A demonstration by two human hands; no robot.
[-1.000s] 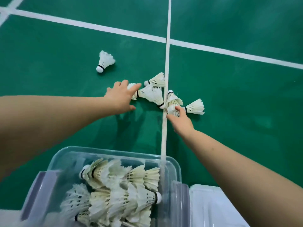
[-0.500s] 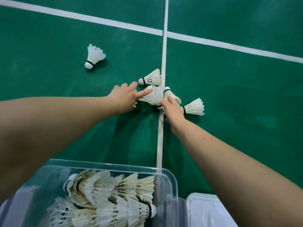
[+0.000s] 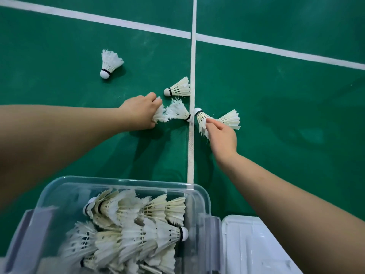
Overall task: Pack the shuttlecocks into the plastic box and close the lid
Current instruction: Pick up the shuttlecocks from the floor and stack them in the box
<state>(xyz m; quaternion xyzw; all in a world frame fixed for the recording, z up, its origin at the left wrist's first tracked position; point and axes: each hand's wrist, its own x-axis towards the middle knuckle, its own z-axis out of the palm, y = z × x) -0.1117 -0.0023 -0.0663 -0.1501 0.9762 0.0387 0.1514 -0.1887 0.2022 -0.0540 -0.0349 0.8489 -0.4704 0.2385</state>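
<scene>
Several white feather shuttlecocks lie on the green court floor. My left hand (image 3: 138,113) grips the feathers of one shuttlecock (image 3: 160,116), and a second shuttlecock (image 3: 177,111) lies right beside it with its cork on the white line. My right hand (image 3: 222,133) pinches the skirt of another shuttlecock (image 3: 201,120); one more (image 3: 230,119) lies just behind its fingers. Two loose shuttlecocks stay farther off, one near the line (image 3: 178,88) and one at the far left (image 3: 109,63). The clear plastic box (image 3: 126,181) at the bottom holds several shuttlecocks (image 3: 138,224).
The box's white lid (image 3: 254,246) lies flat on the floor to the right of the box. White court lines (image 3: 192,56) cross the green floor; one runs straight from the box toward the shuttlecocks.
Both hands have curled onto shuttlecocks: the left now grips feathers, the right has drawn one shuttlecock toward me and to the right. The cluster has spread apart.
</scene>
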